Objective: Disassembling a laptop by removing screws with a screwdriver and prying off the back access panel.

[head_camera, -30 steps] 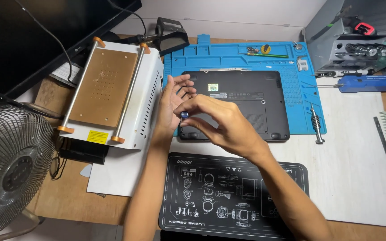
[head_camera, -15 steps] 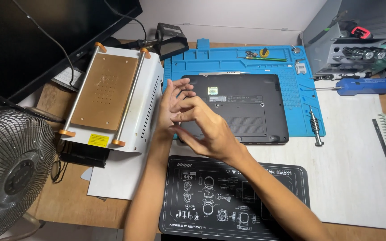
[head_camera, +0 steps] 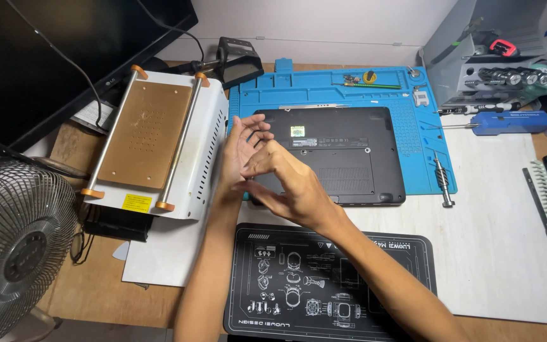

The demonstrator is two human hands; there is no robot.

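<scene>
- While I'm watching the head view, both hands are hovering together over the near-left corner of the black laptop (head_camera: 330, 152), which is lying closed, underside up, on the blue silicone work mat (head_camera: 422, 136).
- Left hand (head_camera: 238, 149) is held up with fingers spread and palm open, gripping nothing that I can see.
- Right hand (head_camera: 286, 183) is crossing in front of it, fingers loosely curled; I can't tell whether anything small is pinched between them.
- Progress, as a judgement: bottom cover is looking fully seated, no panel lifted, no loose screws showing on the mat near it. So I'm reading this as early: opening work not visibly started, everything inside left to do.
- A small screwdriver (head_camera: 442, 180) is lying untouched on the mat's right edge, well apart from both hands.
- Nearer me, a black parts mat with white diagrams (head_camera: 286, 285) is sitting under my forearms.
- Left of the laptop, a white heating-plate machine with a copper top (head_camera: 150, 142) is standing just beside the mat.
- Surface is a wooden bench with a white sheet (head_camera: 508, 253) covering the right part.
- Room: a metal desk fan (head_camera: 14, 247) at near left, a dark monitor (head_camera: 52, 57) at far left, a grey tool rack (head_camera: 489, 57) at far right, pale wall behind.
</scene>
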